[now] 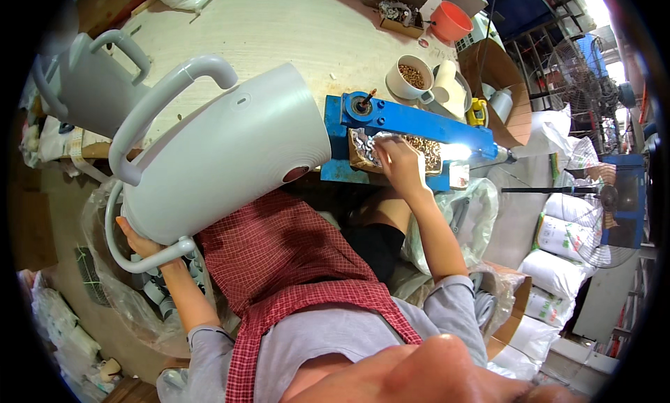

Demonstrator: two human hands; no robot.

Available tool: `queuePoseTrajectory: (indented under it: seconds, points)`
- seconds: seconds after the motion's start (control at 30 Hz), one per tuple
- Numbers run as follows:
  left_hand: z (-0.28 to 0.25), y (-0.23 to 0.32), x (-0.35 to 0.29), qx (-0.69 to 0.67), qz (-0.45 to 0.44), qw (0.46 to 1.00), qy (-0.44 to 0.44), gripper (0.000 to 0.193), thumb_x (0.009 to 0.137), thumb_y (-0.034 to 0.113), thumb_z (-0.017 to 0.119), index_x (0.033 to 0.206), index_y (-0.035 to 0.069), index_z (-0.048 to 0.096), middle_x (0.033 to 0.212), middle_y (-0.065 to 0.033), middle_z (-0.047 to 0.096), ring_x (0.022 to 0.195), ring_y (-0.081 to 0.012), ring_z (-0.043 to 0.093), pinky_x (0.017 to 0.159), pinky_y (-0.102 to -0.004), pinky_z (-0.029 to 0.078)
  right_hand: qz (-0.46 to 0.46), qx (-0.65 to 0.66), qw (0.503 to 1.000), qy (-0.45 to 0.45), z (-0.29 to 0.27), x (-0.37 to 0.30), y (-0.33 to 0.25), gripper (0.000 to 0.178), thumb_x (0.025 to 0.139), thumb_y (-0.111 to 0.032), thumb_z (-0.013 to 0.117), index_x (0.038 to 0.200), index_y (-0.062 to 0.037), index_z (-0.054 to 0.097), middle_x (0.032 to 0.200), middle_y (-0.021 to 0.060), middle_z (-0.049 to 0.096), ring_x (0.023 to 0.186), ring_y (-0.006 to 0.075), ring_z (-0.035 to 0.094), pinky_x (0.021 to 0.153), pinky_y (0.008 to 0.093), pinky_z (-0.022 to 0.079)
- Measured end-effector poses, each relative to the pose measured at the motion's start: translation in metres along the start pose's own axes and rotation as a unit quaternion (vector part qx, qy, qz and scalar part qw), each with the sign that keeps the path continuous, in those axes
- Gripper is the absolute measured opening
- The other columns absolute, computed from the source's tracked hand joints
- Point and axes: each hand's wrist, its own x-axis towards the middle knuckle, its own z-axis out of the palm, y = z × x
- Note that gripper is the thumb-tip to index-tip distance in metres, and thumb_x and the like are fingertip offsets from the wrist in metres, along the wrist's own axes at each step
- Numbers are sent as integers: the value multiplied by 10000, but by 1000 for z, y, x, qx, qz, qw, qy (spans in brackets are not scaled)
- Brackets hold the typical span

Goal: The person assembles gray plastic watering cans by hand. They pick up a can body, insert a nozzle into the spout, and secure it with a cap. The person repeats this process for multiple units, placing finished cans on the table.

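Note:
A large light-grey plastic housing (230,145), rounded like a tub, lies tilted across my lap and the table's front edge. Two curved tube handles (150,110) stick out of it. My left hand (139,239) grips its lower left end, with most of the fingers hidden behind it. At the blue metal press (419,117), my right hand (403,164) dips into an open cardboard box (377,167). Its fingertips are pinched together among small silver metal pieces (364,141); whatever they hold is too small to make out. Brass-coloured screws (424,152) fill the box's other side.
A second grey housing (98,82) stands on the table at the left. Behind the press are a white cup (403,78) of small brass parts and a red bowl (452,20). Plastic bags (460,218) flank my legs. A fan (593,193) and white sacks (558,249) stand right.

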Motion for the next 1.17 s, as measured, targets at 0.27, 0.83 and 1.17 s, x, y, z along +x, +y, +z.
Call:
queuePoseTrajectory:
  seconds: [0.27,0.83,1.17]
  points:
    - [-7,-6,-1,22,10,1000,-6,584,1039,454,314,1266,-34,543,1185,-133,630,1031,-235,637,892,-364,525,82,-150,984,-47,28,10,7,172,827,-213,706,775,-56,658,729,145,658,665,348,628,631,427,506]
    - [-15,-36,18,-34,9,999,-29,563,1013,482,400,1188,-16,594,1095,-111,658,944,-200,658,798,-324,543,-102,-18,983,149,-48,21,-37,235,710,25,776,928,-38,715,838,89,705,683,227,675,602,286,538]
    - [-3,-40,25,-49,24,997,-62,507,992,433,488,1131,-38,617,1073,-117,669,935,-183,640,836,-309,500,-232,-27,956,180,-55,110,-52,223,737,43,737,943,-35,706,881,101,698,700,222,677,603,277,541]
